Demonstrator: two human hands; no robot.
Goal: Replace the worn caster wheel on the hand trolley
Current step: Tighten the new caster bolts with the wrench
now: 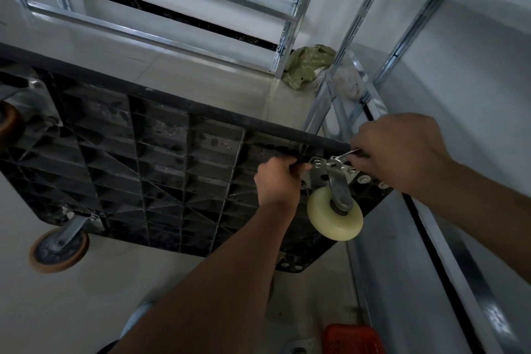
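The hand trolley (161, 158) lies upturned on the floor, ribbed underside showing, with a cream caster wheel (334, 214) on its mounting plate (330, 171) at the corner between the two hands. The left hand (277, 181) curls its fingers around the trolley's rim just left of the plate. The right hand (402, 149) grips a small metal wrench (343, 156), its head at the plate's bolts just beyond the fingertips.

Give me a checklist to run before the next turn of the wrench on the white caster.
1. Black ribbed plastic trolley deck turned underside up: ok.
2. Cream-white caster wheel with its silver mounting plate seated on the deck corner: ok.
3. Left hand gripping the deck beside the plate: ok.
4. Right hand holding the small metal wrench at a plate bolt: ok.
5. Wrench fully seated on the bolt: cannot tell.
6. All plate bolts tight: cannot tell.
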